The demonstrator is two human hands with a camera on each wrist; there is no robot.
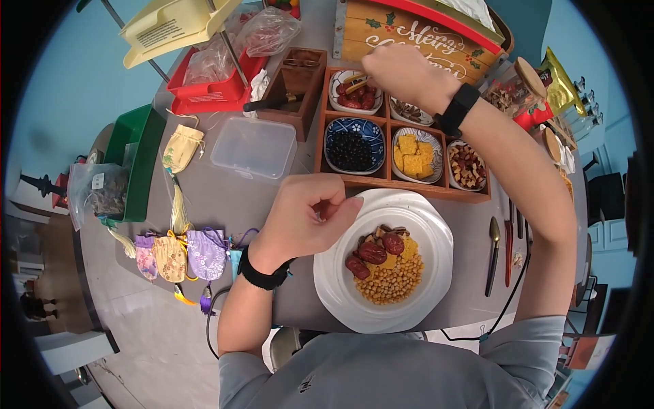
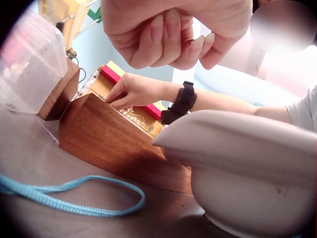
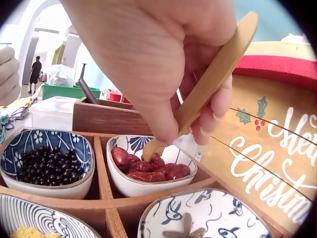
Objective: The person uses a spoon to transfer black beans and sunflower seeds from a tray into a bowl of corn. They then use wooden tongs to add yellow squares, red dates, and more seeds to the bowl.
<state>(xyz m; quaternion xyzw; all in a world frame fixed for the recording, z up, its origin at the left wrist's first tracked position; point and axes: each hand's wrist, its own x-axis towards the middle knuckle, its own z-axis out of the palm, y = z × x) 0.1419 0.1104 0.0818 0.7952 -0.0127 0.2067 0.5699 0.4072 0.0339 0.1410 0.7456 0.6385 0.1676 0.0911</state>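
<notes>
Head view: right hand (image 1: 412,73) grips a wooden utensil (image 3: 213,79), fingers and thumb curled round it, tip among the red dates (image 3: 153,168). Those sit in a patterned bowl (image 3: 114,171), far left compartment of the wooden box (image 1: 409,185). Left hand (image 1: 303,215) curled, holding nothing, by the left far rim of the white plate (image 1: 328,269). Hands well apart.

On the plate: white bowl (image 1: 437,238) with yellow kernels (image 1: 388,283) and three more dates (image 1: 372,253). Near row of box, left to right: black beans (image 1: 350,146), yellow pieces (image 1: 414,155), chopped mix (image 1: 467,165).

Text I can read: wooden sign (image 1: 357,27) behind the box, "Merry Christmas", partly covered by my right hand. Print on pale yellow tray (image 1: 177,31) too small for me.
</notes>
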